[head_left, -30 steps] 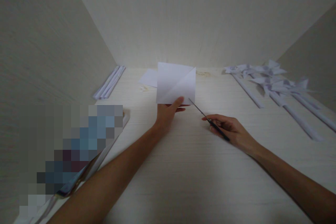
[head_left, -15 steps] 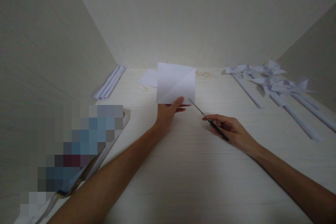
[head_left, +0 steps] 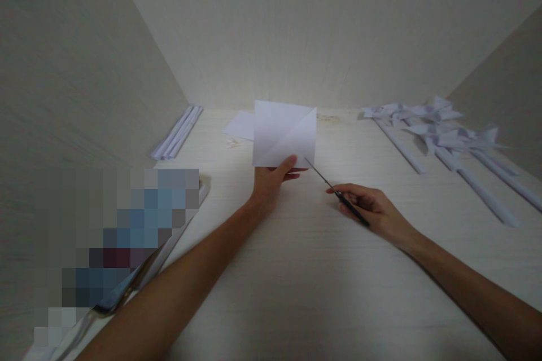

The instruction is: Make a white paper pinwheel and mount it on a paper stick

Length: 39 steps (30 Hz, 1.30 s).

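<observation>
A white square of paper point(head_left: 284, 132) with a diagonal crease is held up by its lower edge in my left hand point(head_left: 273, 180). The thumb lies on the front face, and the other fingers are behind and below. My right hand point(head_left: 368, 208) is closed around the dark handles of a pair of scissors point(head_left: 339, 194). Their thin blades point up and left and reach the paper's lower right corner. Whether the paper sits between the blades, I cannot tell.
Paper pinwheels point(head_left: 440, 130) on rolled sticks lie at the right. Rolled paper sticks point(head_left: 178, 132) rest at the back left. Behind the held square are another white sheet point(head_left: 239, 125) and small scraps point(head_left: 232, 143). A partly blurred-out device point(head_left: 114, 296) is at the left.
Almost nothing differs. The paper's right edge has shifted very slightly to the right; both hands and the scissors stay in nearly the same place.
</observation>
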Each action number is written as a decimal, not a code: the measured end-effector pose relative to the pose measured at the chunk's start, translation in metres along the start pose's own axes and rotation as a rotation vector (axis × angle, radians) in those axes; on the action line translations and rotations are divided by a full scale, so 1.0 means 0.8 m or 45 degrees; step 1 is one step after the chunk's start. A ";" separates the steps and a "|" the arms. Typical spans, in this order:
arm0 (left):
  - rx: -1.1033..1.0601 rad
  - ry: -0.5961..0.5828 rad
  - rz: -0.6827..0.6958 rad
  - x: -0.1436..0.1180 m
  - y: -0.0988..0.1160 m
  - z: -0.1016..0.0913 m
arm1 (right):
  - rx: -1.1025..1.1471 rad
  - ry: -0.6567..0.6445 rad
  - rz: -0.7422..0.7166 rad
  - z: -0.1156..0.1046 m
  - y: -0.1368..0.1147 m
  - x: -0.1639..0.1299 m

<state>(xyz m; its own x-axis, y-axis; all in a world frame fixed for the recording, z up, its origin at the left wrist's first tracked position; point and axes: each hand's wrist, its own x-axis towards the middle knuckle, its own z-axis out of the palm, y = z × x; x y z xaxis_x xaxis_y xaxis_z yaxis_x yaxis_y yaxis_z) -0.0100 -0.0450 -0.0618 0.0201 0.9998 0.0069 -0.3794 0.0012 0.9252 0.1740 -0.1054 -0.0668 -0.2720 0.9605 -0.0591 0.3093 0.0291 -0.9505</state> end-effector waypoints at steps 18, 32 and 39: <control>-0.010 0.016 0.022 -0.001 0.000 0.001 | 0.002 -0.019 -0.031 -0.002 -0.003 -0.001; 0.095 -0.088 -0.017 -0.003 -0.003 0.001 | 0.025 -0.026 -0.016 0.000 -0.006 -0.001; 0.158 -0.114 -0.032 -0.006 0.000 0.004 | 0.058 -0.029 -0.008 0.001 -0.005 -0.001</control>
<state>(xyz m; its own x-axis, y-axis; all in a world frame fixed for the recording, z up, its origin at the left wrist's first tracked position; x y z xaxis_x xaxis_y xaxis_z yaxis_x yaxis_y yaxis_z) -0.0072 -0.0502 -0.0609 0.1127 0.9936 0.0119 -0.2603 0.0180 0.9654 0.1722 -0.1064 -0.0633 -0.2947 0.9537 -0.0598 0.2656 0.0217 -0.9638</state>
